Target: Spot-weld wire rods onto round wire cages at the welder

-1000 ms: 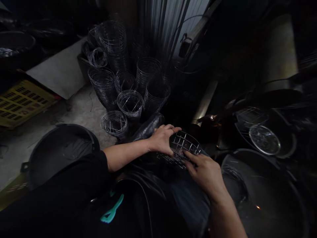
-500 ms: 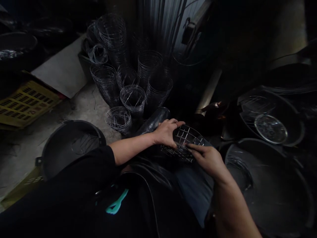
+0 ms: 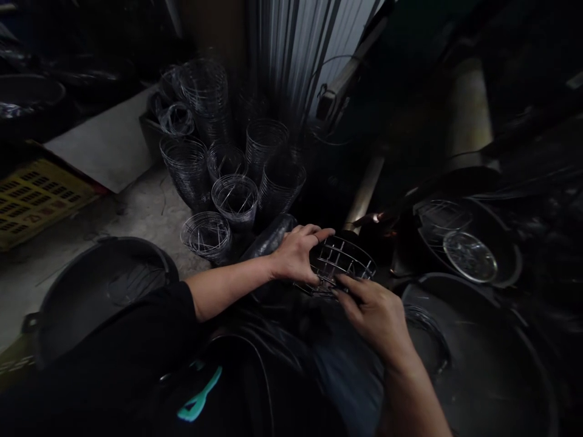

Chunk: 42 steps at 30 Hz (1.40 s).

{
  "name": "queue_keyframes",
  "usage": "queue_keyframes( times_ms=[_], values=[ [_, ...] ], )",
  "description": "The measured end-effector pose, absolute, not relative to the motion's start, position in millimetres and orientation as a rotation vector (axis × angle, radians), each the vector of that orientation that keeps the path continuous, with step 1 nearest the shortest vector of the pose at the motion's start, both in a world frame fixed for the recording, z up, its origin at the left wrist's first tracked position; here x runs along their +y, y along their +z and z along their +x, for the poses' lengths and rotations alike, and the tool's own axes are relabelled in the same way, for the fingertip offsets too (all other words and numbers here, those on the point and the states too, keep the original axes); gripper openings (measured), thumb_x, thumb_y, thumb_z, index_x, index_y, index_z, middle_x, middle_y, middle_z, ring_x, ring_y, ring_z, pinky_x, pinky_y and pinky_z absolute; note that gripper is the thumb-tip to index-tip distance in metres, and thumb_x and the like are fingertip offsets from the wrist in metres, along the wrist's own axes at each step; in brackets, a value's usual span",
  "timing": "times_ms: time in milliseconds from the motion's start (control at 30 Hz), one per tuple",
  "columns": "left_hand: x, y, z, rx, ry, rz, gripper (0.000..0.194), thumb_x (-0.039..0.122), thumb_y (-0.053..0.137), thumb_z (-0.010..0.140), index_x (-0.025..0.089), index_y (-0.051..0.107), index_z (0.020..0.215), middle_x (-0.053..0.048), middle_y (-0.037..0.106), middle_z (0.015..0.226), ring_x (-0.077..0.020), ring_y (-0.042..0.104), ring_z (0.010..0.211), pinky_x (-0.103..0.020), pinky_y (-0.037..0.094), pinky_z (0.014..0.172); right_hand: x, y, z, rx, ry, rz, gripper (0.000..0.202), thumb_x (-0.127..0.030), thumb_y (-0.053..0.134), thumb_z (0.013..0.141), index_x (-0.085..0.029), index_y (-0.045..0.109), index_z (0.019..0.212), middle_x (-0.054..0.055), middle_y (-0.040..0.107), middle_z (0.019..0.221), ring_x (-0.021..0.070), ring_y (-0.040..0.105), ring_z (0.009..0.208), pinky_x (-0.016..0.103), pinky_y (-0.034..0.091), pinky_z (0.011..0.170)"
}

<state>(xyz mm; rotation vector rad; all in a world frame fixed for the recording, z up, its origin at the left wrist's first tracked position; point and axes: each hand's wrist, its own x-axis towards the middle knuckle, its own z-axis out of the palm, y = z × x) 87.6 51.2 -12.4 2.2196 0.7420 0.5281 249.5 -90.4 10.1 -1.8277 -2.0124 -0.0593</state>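
Note:
In front of me is a round wire basket point(image 3: 350, 262) made of thin metal rings and crossing bars. My left hand point(image 3: 295, 254) is closed on its left side, thumb at the near edge and fingers over the far rim. At the near side, my right hand point(image 3: 377, 311) pinches the wires between thumb and fingers. Whether a small separate piece is in that pinch cannot be made out in the dim light. Below the basket, my lap is covered by dark cloth.
Stacks of nested wire baskets point(image 3: 234, 197) stand on the floor ahead. A black tub point(image 3: 104, 291) with wire pieces is at left, near a yellow crate point(image 3: 39, 197). On the right, another black tub point(image 3: 483, 358) holds wire rings. A glowing spot point(image 3: 377, 217) lies beyond the basket.
The basket has tipped so its side rings show more. My right hand has shifted left along the near edge, closer to my left hand. The whole view has also shifted.

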Motion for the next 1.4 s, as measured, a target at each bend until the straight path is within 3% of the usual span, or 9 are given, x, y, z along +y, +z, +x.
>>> queue_keyframes(
  times_ms=[167, 533, 767, 1000, 1167, 1400],
  values=[
    [61.2, -8.4, 97.1, 0.72, 0.63, 2.195, 0.106, 0.049, 0.083, 0.046, 0.023, 0.045, 0.141, -0.011, 0.053, 0.129, -0.0324, 0.053, 0.115, -0.05, 0.045, 0.1, -78.8, 17.6, 262.0, -2.06, -0.197, -1.638, 0.026, -0.024, 0.053, 0.092, -0.01, 0.072, 0.102, 0.01, 0.074, 0.087, 0.0218, 0.07, 0.078, 0.032, 0.055, 0.069],
    [82.8, -2.4, 118.2, 0.723, 0.705, 2.123, 0.103, 0.041, 0.083, 0.045, 0.025, 0.046, 0.14, -0.009, 0.052, 0.13, -0.0325, 0.052, 0.118, -0.049, 0.044, 0.102, -55.2, 24.4, 281.6, -2.021, -0.327, -1.611, 0.021, -0.022, 0.057, 0.091, -0.01, 0.072, 0.1, 0.011, 0.073, 0.086, 0.0219, 0.069, 0.076, 0.033, 0.054, 0.069],
    [96.1, 2.3, 130.3, 0.73, 0.697, 2.059, 0.105, 0.035, 0.083, 0.042, 0.025, 0.046, 0.14, -0.009, 0.05, 0.131, -0.0329, 0.049, 0.12, -0.052, 0.043, 0.103, -40.3, 31.7, 291.4, -1.984, -0.329, -1.662, 0.023, -0.026, 0.055, 0.092, -0.018, 0.073, 0.102, 0.006, 0.074, 0.085, 0.0177, 0.067, 0.072, 0.029, 0.053, 0.068],
    [98.2, 2.1, 133.7, 0.745, 0.671, 2.045, 0.103, 0.035, 0.083, 0.044, 0.024, 0.047, 0.14, -0.009, 0.051, 0.13, -0.0336, 0.05, 0.12, -0.052, 0.044, 0.103, -38.4, 31.6, 293.5, -1.96, -0.256, -1.72, 0.024, -0.028, 0.055, 0.091, -0.02, 0.073, 0.104, 0.007, 0.074, 0.091, 0.0198, 0.069, 0.078, 0.031, 0.054, 0.072],
    [100.1, 5.5, 133.3, 0.757, 0.645, 2.027, 0.104, 0.035, 0.084, 0.042, 0.026, 0.048, 0.139, -0.007, 0.052, 0.129, -0.034, 0.05, 0.121, -0.052, 0.044, 0.104, -37.8, 33.8, 294.2, -1.938, -0.195, -1.732, 0.025, -0.031, 0.055, 0.091, -0.02, 0.074, 0.102, 0.006, 0.073, 0.083, 0.0173, 0.067, 0.071, 0.028, 0.051, 0.065],
    [103.7, 11.0, 133.0, 0.74, 0.599, 2.044, 0.105, 0.033, 0.084, 0.042, 0.021, 0.047, 0.14, -0.009, 0.052, 0.129, -0.0345, 0.05, 0.121, -0.051, 0.045, 0.104, -36.8, 35.4, 293.7, -1.909, -0.187, -1.762, 0.027, -0.034, 0.054, 0.091, -0.02, 0.075, 0.099, 0.006, 0.073, 0.079, 0.0166, 0.066, 0.067, 0.027, 0.049, 0.061]
  ],
)
